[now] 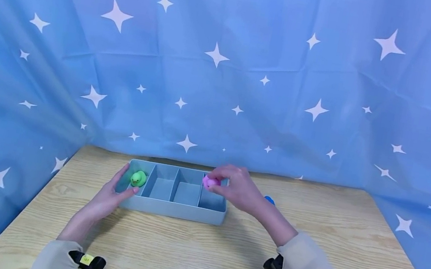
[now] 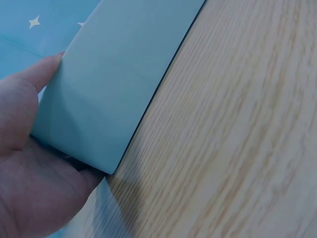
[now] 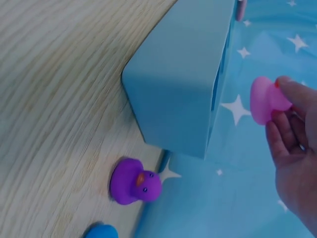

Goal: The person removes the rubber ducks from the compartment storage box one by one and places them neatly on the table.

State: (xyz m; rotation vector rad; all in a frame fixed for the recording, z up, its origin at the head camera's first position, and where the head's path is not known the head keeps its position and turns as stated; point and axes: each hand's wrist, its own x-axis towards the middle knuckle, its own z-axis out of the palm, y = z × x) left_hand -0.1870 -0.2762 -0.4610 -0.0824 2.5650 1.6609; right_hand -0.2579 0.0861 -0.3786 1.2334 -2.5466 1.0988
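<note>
Near bench (image 1: 163, 248) far edge, R hand (image 1: 236, 187) pinches pink duck (image 1: 210, 182) over tray (image 1: 171, 209) R-end compt. (image 1: 211, 202); L hand (image 1: 103, 199) grips tray L end. Step prob. placing; next req. lowering, release.

Head cam's up high over the near side of the table (image 1: 242, 261), facing forward and a bit down. It's the furthest back, so it gets the full length of the divided tray (image 1: 173, 210) plus loads of starry curtain (image 1: 257, 28). The left wrist cam (image 1: 94, 267) is super close, tipped sideways, staring along the tray's near wall past the left hand (image 1: 109, 195). Right wrist cam (image 1: 273, 267) is tipped over too, facing the tray's right end from fairly low, purple duck (image 3: 133, 182) in shot. From over here, all three share the tray; head and right wrist both catch the pink duck (image 1: 210, 182) and right hand (image 1: 237, 189).
</note>
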